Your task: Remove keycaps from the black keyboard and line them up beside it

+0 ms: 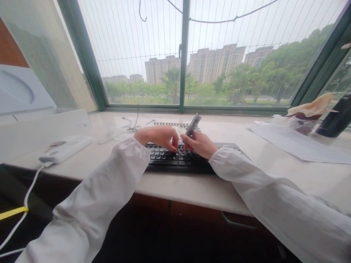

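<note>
A black keyboard lies at the front of the windowsill, beneath both hands. Over its left and middle keys, my left hand bends down with thumb and fingertips close together. Whatever those fingertips hold, if anything, is too small to make out. My right hand is closed around a slim dark grey tool, tilted with its upper end away from me; its exact kind is unclear. Behind the keyboard, small keycaps stand in a row, partly hidden by the hands and tool.
At left, a white power strip with a cord lies beside a white box. A thin coiled cable rests near the window. On the right are paper sheets, a plastic bag and a dark bottle.
</note>
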`<state>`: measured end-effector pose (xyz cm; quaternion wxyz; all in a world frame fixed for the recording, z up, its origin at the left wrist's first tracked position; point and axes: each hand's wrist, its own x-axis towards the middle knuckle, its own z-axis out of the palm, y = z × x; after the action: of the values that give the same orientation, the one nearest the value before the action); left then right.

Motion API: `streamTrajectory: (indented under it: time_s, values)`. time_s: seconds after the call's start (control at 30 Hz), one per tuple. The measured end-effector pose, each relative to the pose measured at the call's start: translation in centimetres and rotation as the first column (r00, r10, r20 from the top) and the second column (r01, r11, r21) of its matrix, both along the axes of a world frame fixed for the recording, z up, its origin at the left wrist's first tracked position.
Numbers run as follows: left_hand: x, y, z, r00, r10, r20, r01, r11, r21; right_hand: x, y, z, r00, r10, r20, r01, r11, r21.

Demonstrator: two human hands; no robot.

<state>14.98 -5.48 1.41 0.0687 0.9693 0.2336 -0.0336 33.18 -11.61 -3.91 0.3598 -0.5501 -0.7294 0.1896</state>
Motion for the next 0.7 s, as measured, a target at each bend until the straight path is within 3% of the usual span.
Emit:
streamTrajectory:
  time_s: [0.23, 0.47, 0.7]
  values:
    - [-0.3, 0.8, -0.5, 0.999, 0.025, 0.035, -0.023, 0.997, -0.072, -1.6, 0.7, 0.6, 0.99, -0.025, 0.137, 0.021, 0.999, 0.033]
    - [-0.7, 1.8, -0.7, 0.996, 0.06, 0.071, -0.042, 0.972, -0.23, -0.8, 0.4, 0.0, 0.986, -0.026, 0.167, 0.019, 0.999, 0.041]
    - [-0.9, 2.1, -1.0, 0.995, 0.027, 0.097, -0.003, 0.971, -0.24, -1.5, 0.0, -0.4, 0.969, -0.062, 0.24, 0.014, 0.98, 0.196]
